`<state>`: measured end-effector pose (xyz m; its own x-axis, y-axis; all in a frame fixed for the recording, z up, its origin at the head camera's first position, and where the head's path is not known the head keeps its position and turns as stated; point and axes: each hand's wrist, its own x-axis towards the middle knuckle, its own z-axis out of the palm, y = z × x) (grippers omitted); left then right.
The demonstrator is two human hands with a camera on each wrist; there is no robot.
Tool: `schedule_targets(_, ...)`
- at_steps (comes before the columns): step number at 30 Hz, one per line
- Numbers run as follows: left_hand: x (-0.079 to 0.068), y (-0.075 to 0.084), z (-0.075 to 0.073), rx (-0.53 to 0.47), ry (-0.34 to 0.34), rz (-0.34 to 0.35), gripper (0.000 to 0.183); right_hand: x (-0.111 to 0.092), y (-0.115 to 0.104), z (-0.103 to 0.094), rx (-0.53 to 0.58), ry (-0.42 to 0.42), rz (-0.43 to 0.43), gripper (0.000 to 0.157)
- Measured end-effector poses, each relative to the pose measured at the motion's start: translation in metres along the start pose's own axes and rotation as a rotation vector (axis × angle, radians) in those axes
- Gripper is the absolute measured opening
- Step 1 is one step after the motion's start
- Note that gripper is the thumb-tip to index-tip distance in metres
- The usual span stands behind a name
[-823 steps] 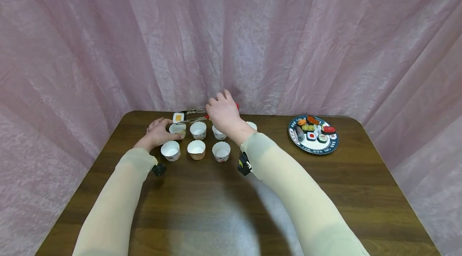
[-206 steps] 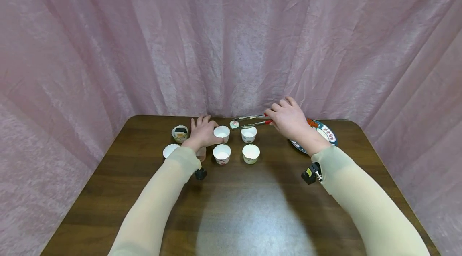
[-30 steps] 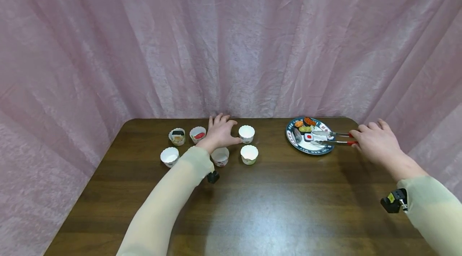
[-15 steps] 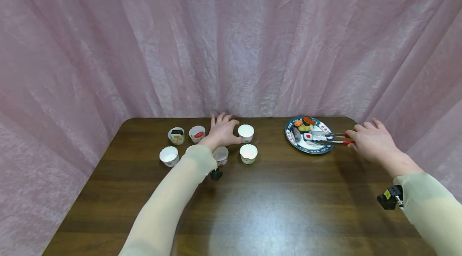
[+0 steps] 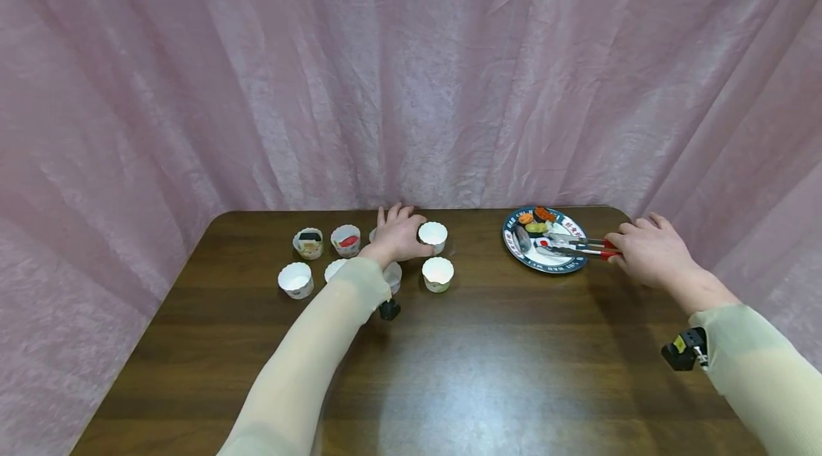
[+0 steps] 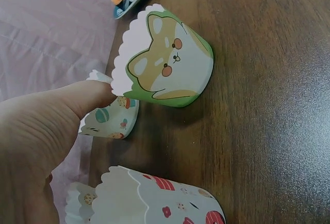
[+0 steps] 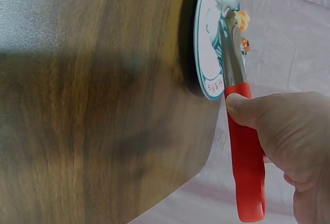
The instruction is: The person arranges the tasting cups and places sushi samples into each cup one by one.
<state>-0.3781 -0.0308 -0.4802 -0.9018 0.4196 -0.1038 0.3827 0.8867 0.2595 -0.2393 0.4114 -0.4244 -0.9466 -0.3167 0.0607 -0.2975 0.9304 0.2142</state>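
My right hand [image 5: 651, 250] grips red-handled metal tongs [image 5: 594, 248] from the right. Their tips reach over the patterned plate [image 5: 546, 268] and sit around a white sushi piece with a red centre [image 5: 542, 243]. In the right wrist view my thumb presses the red handle [image 7: 242, 152]. My left hand [image 5: 399, 236] is beside the back right paper cup [image 5: 433, 236], fingers spread and thumb at its rim. The left wrist view shows that thumb overlapping a cup with a cupcake print [image 6: 116, 118], behind a green cup with a dog face [image 6: 175, 62].
Paper cups stand in two rows. The back left cup [image 5: 308, 245] holds a black-banded sushi piece, its neighbour [image 5: 346, 242] a red-topped one. My left arm partly hides several cups. Other toy sushi, such as a grey piece [image 5: 522, 238], lies on the plate. A pink curtain [image 5: 411, 85] hangs behind the table.
Over the last second the tongs have closed in around the red-centred sushi. My left hand has come slightly nearer the back right cup. Since much earlier, two back cups have gained sushi.
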Motion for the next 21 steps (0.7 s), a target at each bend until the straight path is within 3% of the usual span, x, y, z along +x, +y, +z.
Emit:
schedule_targets(6,0.0035,-0.0028,0.0005,-0.043,-0.017,-0.011,0.075,0.0028,0.0027,-0.0048,0.009,-0.029,-0.009,0.035)
schedule_targets(21,0.0085,0.0016,0.0026,-0.053,-0.006,-0.034,0.076,-0.0009,0.0018,-0.0058,0.017,0.029,-0.039,0.033)
